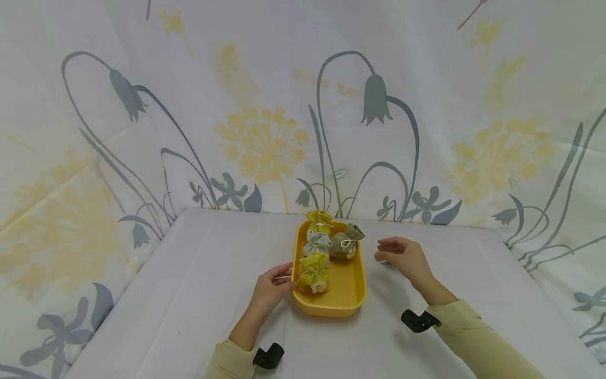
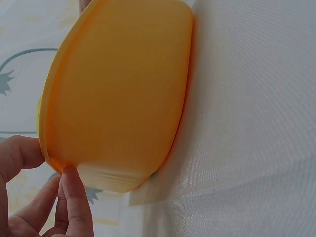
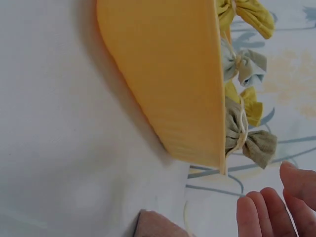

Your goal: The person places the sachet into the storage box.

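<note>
A yellow plastic tray stands on the white-covered table with several small drawstring pouches in it. Along its left side are a yellow-green pouch at the front, a pale grey-blue pouch and another yellow-green pouch at the back. A grey-brown pouch leans at the right wall. My left hand pinches the tray's left rim between thumb and fingers, seen closely in the left wrist view. To the tray's right, my right hand hovers with loosely bent fingers, apart from it and holding nothing.
A white cloth covers the table. Behind it hangs a flower-printed curtain. Part of a brownish shape shows at the bottom of the right wrist view; I cannot tell what it is.
</note>
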The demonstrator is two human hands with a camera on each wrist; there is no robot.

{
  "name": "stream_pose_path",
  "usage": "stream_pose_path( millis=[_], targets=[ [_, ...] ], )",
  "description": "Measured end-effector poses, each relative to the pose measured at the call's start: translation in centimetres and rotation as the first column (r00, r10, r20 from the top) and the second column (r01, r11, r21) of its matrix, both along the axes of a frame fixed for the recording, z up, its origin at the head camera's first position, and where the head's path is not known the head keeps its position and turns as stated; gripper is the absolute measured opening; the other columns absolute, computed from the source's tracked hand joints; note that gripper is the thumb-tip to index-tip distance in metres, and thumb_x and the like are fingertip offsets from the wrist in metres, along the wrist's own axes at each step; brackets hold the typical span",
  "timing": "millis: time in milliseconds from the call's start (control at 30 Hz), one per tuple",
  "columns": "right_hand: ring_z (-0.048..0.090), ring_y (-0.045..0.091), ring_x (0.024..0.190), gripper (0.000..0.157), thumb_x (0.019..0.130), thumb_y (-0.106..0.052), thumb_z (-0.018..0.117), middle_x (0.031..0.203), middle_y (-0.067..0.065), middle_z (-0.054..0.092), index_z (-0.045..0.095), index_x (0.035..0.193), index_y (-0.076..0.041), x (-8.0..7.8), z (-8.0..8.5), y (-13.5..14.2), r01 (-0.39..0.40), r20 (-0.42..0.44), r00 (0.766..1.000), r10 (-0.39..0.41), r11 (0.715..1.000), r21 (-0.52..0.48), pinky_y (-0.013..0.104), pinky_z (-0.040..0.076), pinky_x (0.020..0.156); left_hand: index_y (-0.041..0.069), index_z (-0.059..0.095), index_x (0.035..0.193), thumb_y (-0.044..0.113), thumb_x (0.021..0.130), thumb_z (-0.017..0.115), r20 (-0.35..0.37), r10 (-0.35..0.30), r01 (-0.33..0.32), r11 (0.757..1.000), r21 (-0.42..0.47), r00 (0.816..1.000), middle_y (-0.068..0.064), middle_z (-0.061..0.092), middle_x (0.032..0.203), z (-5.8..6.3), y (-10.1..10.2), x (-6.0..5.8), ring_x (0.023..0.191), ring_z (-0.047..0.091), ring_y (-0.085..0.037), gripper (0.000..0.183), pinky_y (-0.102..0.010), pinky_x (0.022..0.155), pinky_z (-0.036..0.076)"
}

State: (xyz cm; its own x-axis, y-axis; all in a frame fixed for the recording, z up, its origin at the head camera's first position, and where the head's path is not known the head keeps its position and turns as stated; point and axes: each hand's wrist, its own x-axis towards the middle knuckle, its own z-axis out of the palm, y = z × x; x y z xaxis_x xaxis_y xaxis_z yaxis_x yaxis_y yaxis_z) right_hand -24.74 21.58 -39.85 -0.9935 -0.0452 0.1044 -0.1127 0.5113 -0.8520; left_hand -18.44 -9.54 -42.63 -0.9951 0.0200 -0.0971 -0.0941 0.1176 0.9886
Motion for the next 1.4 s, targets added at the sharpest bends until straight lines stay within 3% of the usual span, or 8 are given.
stream_pose_path(
  millis=[133, 367, 500, 600, 833, 933, 1200, 1400],
  targets=[
    [0.063, 0.017, 0.090, 0.036, 0.082, -0.016, 0.072, 0.105, 0.015, 0.066, 0.064, 0.112, 0.002, 0.7, -0.3, 0.8, 0.009, -0.026, 1.000, -0.009, 1.000, 0.006, 0.017, 0.048, 0.072, -0.005, 0.053, 0.126, 0.001, 0.084, 0.063, -0.003, 0.000, 0.000, 1.000, 0.002, 1.000, -0.018, 0.057, 0.112, 0.9, 0.1, 0.5, 0.101, 0.057, -0.027, 0.044, -0.032, 0.082, 0.050],
    [0.060, 0.003, 0.085, 0.039, 0.082, -0.016, 0.072, 0.107, 0.018, 0.064, 0.062, 0.113, 0.005, 1.9, -0.6, 1.9, 0.030, -0.059, 0.998, -0.031, 1.000, -0.004, 0.014, 0.047, 0.072, -0.001, 0.054, 0.128, 0.005, 0.083, 0.066, -0.009, 0.000, 0.000, 1.000, -0.008, 1.000, -0.013, 0.058, 0.112, -2.5, -0.3, -1.2, 0.099, 0.058, -0.024, 0.047, -0.031, 0.081, 0.051],
    [0.059, -0.002, 0.082, 0.039, 0.081, -0.017, 0.073, 0.104, 0.018, 0.065, 0.062, 0.111, 0.006, 2.3, -1.0, 2.8, 0.035, -0.081, 0.996, -0.035, 0.999, -0.004, 0.015, 0.048, 0.070, 0.002, 0.055, 0.128, 0.006, 0.083, 0.067, 0.001, 0.011, -0.011, 1.000, -0.015, 1.000, -0.011, 0.058, 0.113, -3.0, -0.4, -1.4, 0.100, 0.058, -0.023, 0.047, -0.031, 0.082, 0.050],
    [0.059, -0.004, 0.082, 0.038, 0.081, -0.016, 0.072, 0.105, 0.019, 0.065, 0.062, 0.110, 0.006, 2.6, -1.3, 3.3, 0.037, -0.093, 0.995, -0.038, 0.999, -0.009, 0.015, 0.048, 0.071, 0.001, 0.054, 0.128, 0.005, 0.083, 0.066, -0.002, 0.005, -0.005, 1.000, 0.001, 1.000, -0.013, 0.058, 0.114, -2.7, -0.4, -1.3, 0.100, 0.058, -0.024, 0.047, -0.031, 0.082, 0.050],
    [0.058, -0.007, 0.078, 0.037, 0.081, -0.015, 0.073, 0.100, 0.019, 0.066, 0.063, 0.110, 0.006, 3.1, -1.4, 4.6, 0.107, -0.121, 0.987, -0.104, 0.994, 0.020, 0.013, 0.047, 0.067, -0.005, 0.053, 0.127, 0.001, 0.084, 0.062, -0.010, -0.005, 0.005, 1.000, -0.011, 1.000, -0.019, 0.057, 0.113, 0.1, 0.0, 0.2, 0.101, 0.057, -0.028, 0.045, -0.032, 0.083, 0.050],
    [0.058, -0.007, 0.076, 0.036, 0.081, -0.014, 0.073, 0.097, 0.019, 0.066, 0.063, 0.110, 0.006, 3.2, -1.5, 4.9, 0.126, -0.141, 0.983, -0.121, 0.992, 0.027, 0.013, 0.047, 0.065, -0.006, 0.052, 0.127, 0.001, 0.084, 0.062, -0.012, -0.005, 0.005, 1.000, -0.018, 1.000, -0.019, 0.057, 0.114, 0.4, 0.0, 0.3, 0.101, 0.057, -0.028, 0.045, -0.032, 0.083, 0.050],
    [0.057, -0.008, 0.071, 0.035, 0.080, -0.015, 0.074, 0.091, 0.016, 0.067, 0.064, 0.106, 0.005, 2.4, -1.7, 5.9, 0.188, -0.190, 0.966, -0.178, 0.982, 0.036, 0.013, 0.046, 0.061, 0.000, 0.054, 0.128, 0.005, 0.083, 0.066, -0.013, -0.004, 0.004, 1.000, -0.004, 1.000, -0.014, 0.058, 0.113, -2.6, -0.4, -1.4, 0.100, 0.058, -0.025, 0.047, -0.032, 0.082, 0.050],
    [0.052, -0.011, 0.073, 0.043, 0.080, -0.021, 0.074, 0.101, 0.022, 0.062, 0.060, 0.113, 0.004, 1.8, -1.8, 6.6, 0.203, -0.144, 0.971, -0.193, 0.977, 0.062, 0.014, 0.047, 0.062, 0.002, 0.056, 0.127, 0.006, 0.082, 0.067, -0.025, 0.006, -0.006, 1.000, -0.010, 1.000, -0.011, 0.058, 0.112, -3.2, -0.4, -1.6, 0.098, 0.058, -0.023, 0.047, -0.031, 0.081, 0.050]
  ],
)
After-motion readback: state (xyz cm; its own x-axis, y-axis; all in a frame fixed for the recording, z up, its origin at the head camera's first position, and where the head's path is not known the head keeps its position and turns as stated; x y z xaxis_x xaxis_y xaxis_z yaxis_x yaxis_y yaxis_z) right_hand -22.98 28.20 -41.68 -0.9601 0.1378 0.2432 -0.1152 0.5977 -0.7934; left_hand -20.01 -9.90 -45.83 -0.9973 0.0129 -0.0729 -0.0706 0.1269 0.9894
